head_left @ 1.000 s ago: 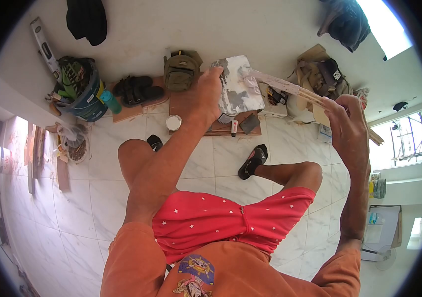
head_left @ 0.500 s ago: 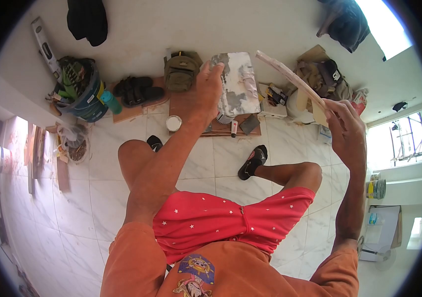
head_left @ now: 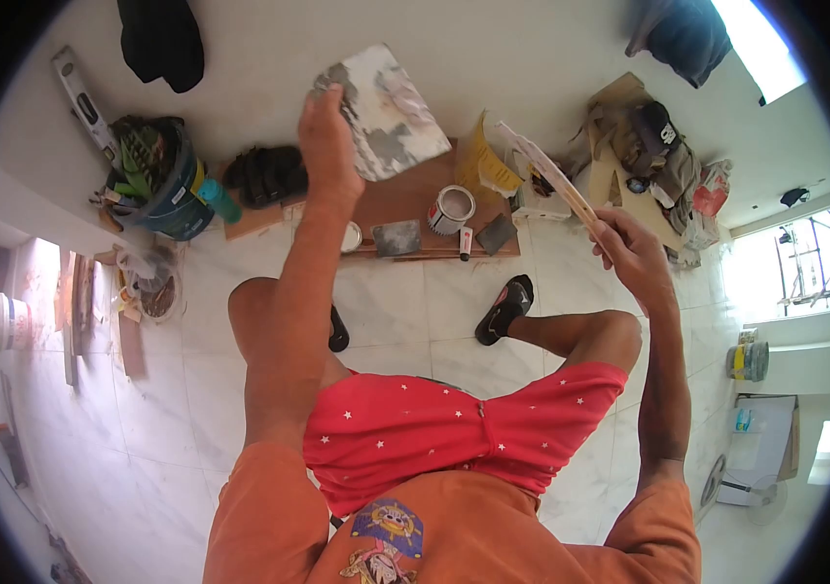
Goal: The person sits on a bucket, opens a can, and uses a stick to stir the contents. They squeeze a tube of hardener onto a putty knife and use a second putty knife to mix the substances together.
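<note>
A rectangular plate smeared with white and grey paste (head_left: 394,115) is gripped at its left edge by my left hand (head_left: 328,141), raised near the wall and tilted. My right hand (head_left: 629,255) is closed around the lower end of a thin, flat, whitish board (head_left: 551,170), seen nearly edge-on. Below and between them, an open can (head_left: 452,209) rests on the brown board (head_left: 381,206), with a grey square sheet (head_left: 396,238), a small tube (head_left: 466,243) and a dark square (head_left: 497,234) close by.
A blue bucket (head_left: 180,200) with things in it and a turquoise bottle (head_left: 218,200) stand at the left beside dark sandals (head_left: 266,175). A spirit level (head_left: 84,102) leans on the wall. Bags (head_left: 673,161) lie at the right. A yellow piece (head_left: 486,165) stands behind the can.
My left hand and the smeared plate have moved left and up, and the plate has tilted. My right hand has shifted left and slightly down with its board. The can is now uncovered to view.
</note>
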Demonstrator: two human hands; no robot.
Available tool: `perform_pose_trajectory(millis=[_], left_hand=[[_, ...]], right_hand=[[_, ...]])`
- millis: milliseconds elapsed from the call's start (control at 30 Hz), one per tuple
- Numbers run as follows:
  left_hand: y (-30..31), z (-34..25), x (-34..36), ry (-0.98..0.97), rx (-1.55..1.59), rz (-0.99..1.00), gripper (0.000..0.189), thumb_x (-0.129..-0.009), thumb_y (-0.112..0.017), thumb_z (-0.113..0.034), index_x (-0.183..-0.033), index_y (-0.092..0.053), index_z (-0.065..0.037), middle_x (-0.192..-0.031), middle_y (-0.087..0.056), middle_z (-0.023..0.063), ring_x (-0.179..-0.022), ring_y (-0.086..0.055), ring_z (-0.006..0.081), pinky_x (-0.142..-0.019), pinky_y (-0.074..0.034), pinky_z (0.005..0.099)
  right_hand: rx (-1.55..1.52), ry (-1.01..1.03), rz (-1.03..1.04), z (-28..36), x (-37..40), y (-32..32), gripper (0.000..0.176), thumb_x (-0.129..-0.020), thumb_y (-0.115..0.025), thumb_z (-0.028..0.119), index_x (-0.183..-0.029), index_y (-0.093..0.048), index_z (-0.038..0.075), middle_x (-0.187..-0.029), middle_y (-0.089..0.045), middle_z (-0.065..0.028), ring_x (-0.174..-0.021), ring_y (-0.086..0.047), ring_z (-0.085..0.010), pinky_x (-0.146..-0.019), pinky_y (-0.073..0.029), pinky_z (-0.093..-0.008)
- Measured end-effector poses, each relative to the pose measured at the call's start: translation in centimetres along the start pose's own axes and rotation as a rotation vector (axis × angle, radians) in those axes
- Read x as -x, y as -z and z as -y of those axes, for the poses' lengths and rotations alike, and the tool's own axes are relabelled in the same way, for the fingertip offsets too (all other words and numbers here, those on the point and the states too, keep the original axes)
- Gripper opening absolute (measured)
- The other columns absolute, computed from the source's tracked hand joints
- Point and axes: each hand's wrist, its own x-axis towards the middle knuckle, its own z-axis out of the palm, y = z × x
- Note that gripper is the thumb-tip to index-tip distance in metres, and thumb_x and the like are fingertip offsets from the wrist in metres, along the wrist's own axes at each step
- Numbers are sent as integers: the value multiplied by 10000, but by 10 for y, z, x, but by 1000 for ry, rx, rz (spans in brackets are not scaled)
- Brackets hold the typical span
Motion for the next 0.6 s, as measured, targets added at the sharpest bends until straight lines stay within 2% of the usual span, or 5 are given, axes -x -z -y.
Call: perform_pose_trajectory(millis=[133,333,433,533,600], left_hand=[[20,-9,-17,21,47,-50,276,-946,-533,-257,-1108,-584,-41,-1034,-611,70,-910,-631,212,-779,-536,387],[30,-17,-24,65,54,-96,295,-929,-546,-258,-1126,-581,-40,-1048,-616,66,-929,-639,213,-773,-540,384],[27,-21,-24,84,80,-103,305,-930,-540,-259,-1128,-579,-30,-1038,-621,64,-930,-637,206,-776,-541,375],[35,-19,-36,100,84,-108,316,-931,-558,-254,-1138,-581,-17,-1063,-654,82,-931,-670,235,-803,-563,382],[32,-20,-37,124,108,-90,313,-948,-544,-262,-1129,-595,-12,-1026,-680,87,-862,-690,226,-760,-580,352]], right_hand=[[83,-63,72,-45,-25,-30,305,-963,-559,176,-1189,-646,-8,-844,-664,-64,-744,-644,-118,-638,-502,-278],[162,-166,180,-104,-63,-85,318,-957,-540,207,-1165,-658,-3,-795,-670,-81,-698,-649,-138,-651,-507,-301],[17,-249,219,-128,-76,-104,320,-957,-554,233,-1163,-666,15,-775,-661,-93,-675,-641,-144,-662,-515,-315],[33,-261,216,-146,-87,-116,300,-937,-558,215,-1127,-675,14,-808,-685,-162,-701,-678,-223,-684,-538,-380],[368,23,124,-186,-101,-127,287,-915,-551,186,-1100,-679,9,-862,-693,-208,-762,-691,-299,-712,-542,-434]])
